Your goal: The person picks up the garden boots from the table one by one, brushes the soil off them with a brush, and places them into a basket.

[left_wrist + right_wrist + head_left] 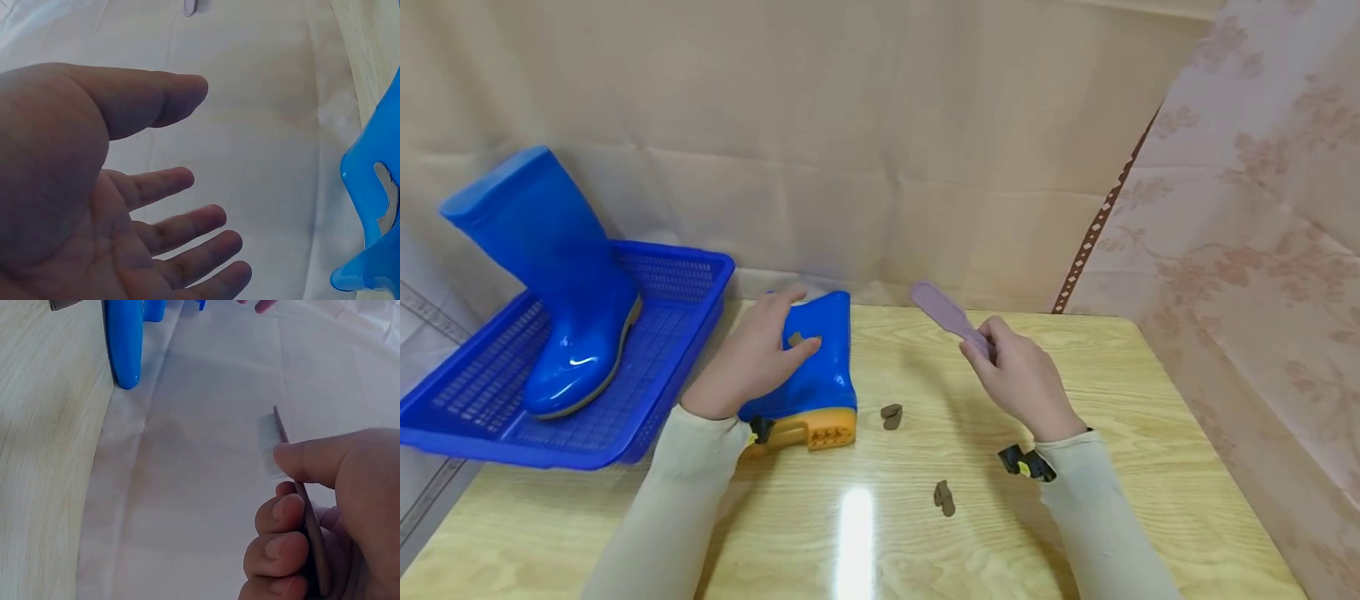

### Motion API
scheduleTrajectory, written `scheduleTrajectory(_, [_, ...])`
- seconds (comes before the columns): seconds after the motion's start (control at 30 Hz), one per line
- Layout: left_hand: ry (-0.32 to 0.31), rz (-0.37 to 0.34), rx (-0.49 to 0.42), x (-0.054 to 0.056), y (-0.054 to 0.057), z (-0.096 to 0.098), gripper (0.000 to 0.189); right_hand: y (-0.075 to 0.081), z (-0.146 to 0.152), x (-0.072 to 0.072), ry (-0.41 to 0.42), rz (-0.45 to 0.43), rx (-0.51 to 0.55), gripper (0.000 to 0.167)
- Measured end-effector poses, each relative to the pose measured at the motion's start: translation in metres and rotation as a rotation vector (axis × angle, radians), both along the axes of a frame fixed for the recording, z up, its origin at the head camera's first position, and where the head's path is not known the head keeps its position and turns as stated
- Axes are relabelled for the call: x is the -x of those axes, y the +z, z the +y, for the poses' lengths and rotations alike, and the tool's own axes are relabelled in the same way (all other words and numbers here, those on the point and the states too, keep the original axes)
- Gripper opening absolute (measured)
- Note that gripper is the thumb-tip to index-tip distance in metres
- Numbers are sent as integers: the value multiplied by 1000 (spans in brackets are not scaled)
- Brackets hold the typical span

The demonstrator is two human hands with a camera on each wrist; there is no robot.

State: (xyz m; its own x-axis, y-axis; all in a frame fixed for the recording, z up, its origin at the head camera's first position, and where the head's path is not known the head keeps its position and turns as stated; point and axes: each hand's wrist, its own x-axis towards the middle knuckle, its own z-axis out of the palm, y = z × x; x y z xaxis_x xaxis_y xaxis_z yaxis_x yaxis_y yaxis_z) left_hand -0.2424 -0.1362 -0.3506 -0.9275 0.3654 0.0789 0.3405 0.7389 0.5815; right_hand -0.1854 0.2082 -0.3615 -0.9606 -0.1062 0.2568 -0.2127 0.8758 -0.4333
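head view: right hand (1024,380) grips brush (942,309) near table edge (1097,322), apart from boot (823,358), left hand (749,353) spread.

Glossy, rubbery lying boot (818,367); matt, plastic-looking brush (942,308); smooth plastic basket (550,456); shiny wood-grained desk (1000,542); creased matt cloth (850,167).

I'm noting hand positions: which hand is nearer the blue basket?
Left: the left hand is just right of the basket in the head view, partly covering the lying boot. The right hand is farther right, beyond the boot, holding the purple spatula.
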Motion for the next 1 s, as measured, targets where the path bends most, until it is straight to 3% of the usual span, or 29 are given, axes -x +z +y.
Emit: scheduleTrajectory(1.0, [7,-83,72,-1,-5,1,76,0,-1,2,13,-39,-12,25])
